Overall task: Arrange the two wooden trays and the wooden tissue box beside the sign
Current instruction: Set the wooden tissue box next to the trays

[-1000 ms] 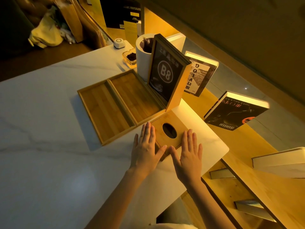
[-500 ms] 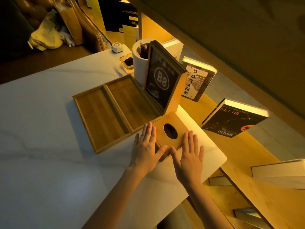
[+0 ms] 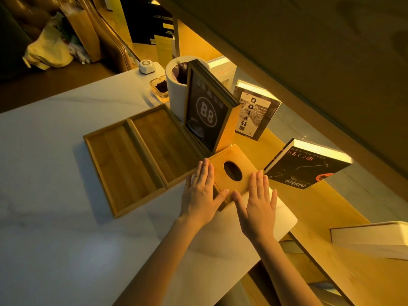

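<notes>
Two flat wooden trays lie side by side on the white marble table (image 3: pixel 55 228): the left tray (image 3: pixel 120 171) and the right tray (image 3: pixel 163 142), which touches the base of the upright black "B8" sign (image 3: pixel 206 113). A square wooden tissue box (image 3: pixel 238 182) with an oval hole sits at the sign's near end. My left hand (image 3: pixel 199 193) rests flat, fingers spread, against the box's left side. My right hand (image 3: pixel 257 206) lies flat with fingertips on the box's near right edge. Neither hand grips anything.
Behind the sign stand a white cylindrical pot (image 3: pixel 176 91), a small glass dish (image 3: pixel 160 87) and a white puck-shaped device (image 3: pixel 146 66). Books (image 3: pixel 306 164) lean on the wooden ledge to the right, beyond the table's edge. A rounded table corner (image 3: pixel 289 221) is near my right hand.
The view has shifted slightly. Both hands stay flat against the tissue box, and the box and trays have not visibly moved relative to the sign.
</notes>
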Demonstrator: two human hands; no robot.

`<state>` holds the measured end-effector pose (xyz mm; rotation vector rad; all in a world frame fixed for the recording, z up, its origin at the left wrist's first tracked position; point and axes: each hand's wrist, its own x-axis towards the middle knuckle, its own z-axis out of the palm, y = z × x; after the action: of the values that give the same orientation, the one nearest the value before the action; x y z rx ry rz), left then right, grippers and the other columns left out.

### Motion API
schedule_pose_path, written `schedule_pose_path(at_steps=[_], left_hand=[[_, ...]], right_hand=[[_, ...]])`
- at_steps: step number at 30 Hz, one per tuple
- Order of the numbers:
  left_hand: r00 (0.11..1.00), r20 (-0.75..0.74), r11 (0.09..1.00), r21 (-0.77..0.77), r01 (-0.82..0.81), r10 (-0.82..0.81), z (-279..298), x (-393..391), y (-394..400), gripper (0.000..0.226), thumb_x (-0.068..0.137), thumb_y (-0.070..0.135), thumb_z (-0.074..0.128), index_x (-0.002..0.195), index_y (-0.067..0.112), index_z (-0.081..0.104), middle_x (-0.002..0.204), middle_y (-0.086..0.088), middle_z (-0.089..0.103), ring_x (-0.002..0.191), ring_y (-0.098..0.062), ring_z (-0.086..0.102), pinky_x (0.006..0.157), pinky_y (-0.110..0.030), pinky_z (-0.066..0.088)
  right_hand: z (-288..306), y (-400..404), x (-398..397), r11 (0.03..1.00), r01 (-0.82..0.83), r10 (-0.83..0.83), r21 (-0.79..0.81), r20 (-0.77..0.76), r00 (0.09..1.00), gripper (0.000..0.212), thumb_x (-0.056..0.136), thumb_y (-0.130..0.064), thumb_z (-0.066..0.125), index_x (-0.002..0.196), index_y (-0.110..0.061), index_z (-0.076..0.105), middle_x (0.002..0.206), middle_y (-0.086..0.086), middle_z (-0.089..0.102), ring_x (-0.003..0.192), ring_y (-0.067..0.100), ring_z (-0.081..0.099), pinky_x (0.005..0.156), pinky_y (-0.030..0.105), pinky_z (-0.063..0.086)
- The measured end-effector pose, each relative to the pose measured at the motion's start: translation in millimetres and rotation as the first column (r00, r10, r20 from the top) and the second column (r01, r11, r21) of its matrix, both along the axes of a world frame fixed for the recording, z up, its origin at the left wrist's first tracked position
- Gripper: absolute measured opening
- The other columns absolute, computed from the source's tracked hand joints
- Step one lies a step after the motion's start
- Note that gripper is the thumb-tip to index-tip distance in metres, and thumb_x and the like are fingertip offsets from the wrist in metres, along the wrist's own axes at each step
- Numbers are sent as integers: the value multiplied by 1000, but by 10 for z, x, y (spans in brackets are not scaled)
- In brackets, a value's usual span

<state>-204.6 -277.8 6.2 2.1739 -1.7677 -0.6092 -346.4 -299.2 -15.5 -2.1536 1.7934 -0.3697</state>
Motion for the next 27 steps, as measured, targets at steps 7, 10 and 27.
schedule_pose_path(at_steps=[7,10,27], left_hand=[[1000,10,999,-18,-27,27,-26,-68,-70,85,75,68,13,141,17,-3,154,-2,-7,131,-12,-17,114,-38,5],[999,-4,999,-32,-35,35,-41,-84,-82,84,76,66,17,141,17,-1,155,-5,-3,138,-17,-11,114,-38,7],[1000,4,999,-34,-30,30,-81,-92,-120,85,74,66,18,141,17,-1,155,-5,-2,142,-22,-4,116,-42,12]], right_hand=[[-22,-121,-55,1000,-24,24,-14,3,1000,76,81,-65,15,144,-24,2,148,-10,-7,138,12,-11,113,41,-8],[-29,-155,-74,999,-34,34,-22,2,999,77,82,-66,14,144,-24,4,149,-9,-6,138,11,-10,112,40,-10],[2,-171,-58,999,-33,33,-25,-2,999,82,78,-72,5,145,-23,3,153,-4,-1,138,11,-12,112,39,-10]])
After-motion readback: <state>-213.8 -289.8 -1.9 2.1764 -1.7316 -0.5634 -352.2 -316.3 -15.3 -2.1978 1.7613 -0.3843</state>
